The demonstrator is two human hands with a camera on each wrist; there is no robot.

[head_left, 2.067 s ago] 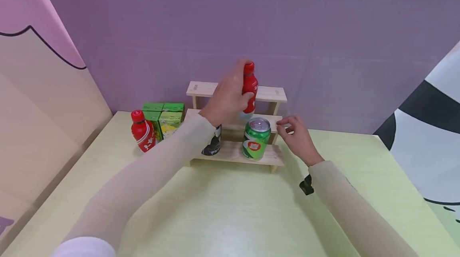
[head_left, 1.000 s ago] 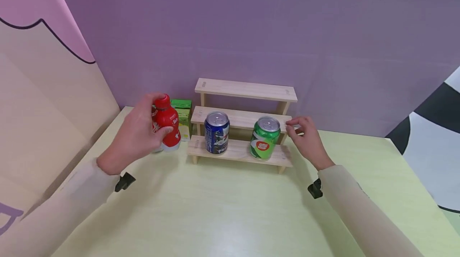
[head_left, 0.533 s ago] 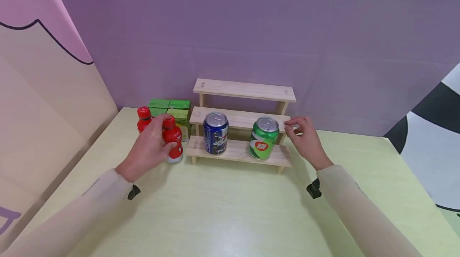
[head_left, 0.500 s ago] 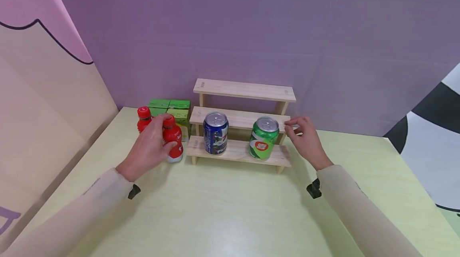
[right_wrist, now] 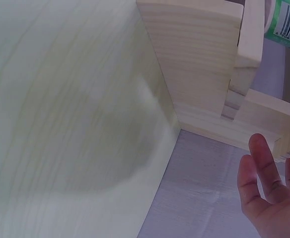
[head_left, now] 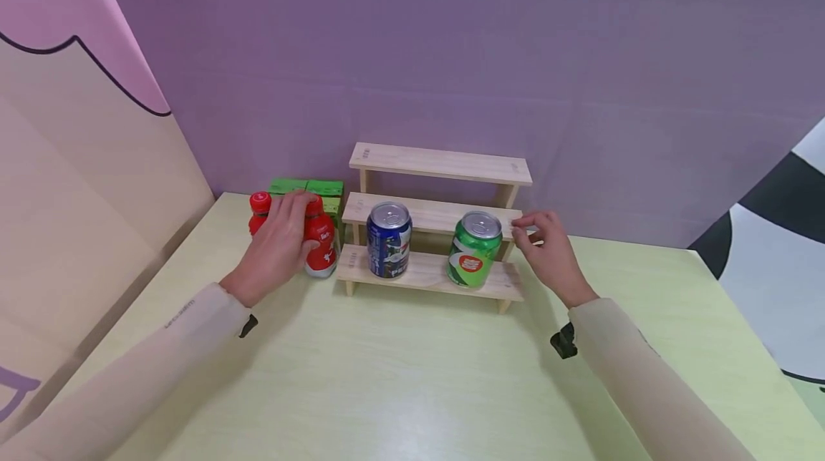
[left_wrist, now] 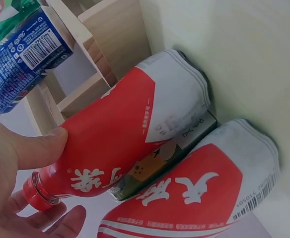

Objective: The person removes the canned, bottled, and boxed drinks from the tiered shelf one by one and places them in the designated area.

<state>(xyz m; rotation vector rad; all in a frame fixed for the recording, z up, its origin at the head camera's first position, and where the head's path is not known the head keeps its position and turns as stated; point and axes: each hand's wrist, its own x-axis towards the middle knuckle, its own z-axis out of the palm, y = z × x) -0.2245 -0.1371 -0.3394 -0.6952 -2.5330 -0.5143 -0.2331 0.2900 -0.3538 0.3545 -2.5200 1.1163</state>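
Note:
My left hand (head_left: 273, 250) holds a red bottle (left_wrist: 110, 134) with a white base by its neck and shoulder, thumb on the near side, fingers by the cap. The bottle stands on the table left of a three-tier wooden shelf (head_left: 438, 160). Beside it is a second red bottle (left_wrist: 184, 188), partly hidden by the hand in the head view. My right hand (head_left: 549, 257) pinches the right end of the shelf's middle board, its other fingers loosely bent. On the lowest board stand a blue can (head_left: 389, 240) and a green can (head_left: 475, 250).
Several green drink cartons (head_left: 325, 189) stand behind the bottles, in the corner by the left wall. A purple backdrop (head_left: 451, 39) rises behind the shelf. The pale table (head_left: 399, 368) spreads out in front.
My left hand has carried the red bottle from the middle board leftwards and down onto the table, then slightly back towards the cartons. The right hand has stayed at the shelf's end.

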